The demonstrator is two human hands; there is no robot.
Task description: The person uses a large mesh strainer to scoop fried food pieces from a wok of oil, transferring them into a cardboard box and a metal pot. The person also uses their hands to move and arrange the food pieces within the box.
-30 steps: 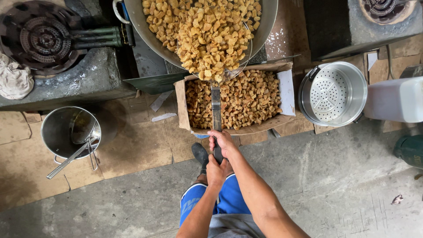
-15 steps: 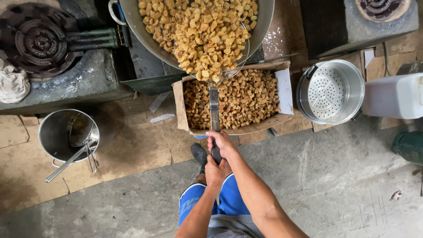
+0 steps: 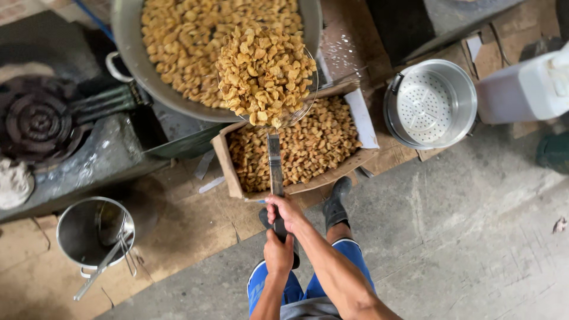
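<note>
Both my hands are clamped on the skimmer handle [image 3: 275,172]: my right hand [image 3: 285,211] forward, my left hand [image 3: 278,253] behind it, covering the handle's end. The skimmer basket [image 3: 267,74], heaped with fried pieces, hangs above the cardboard box [image 3: 234,178], over the rim of the large wok [image 3: 127,35], whose top is cut off. The basket's mesh is mostly hidden under its load.

Cardboard box [image 3: 237,178] and wok [image 3: 136,53] ahead
</note>
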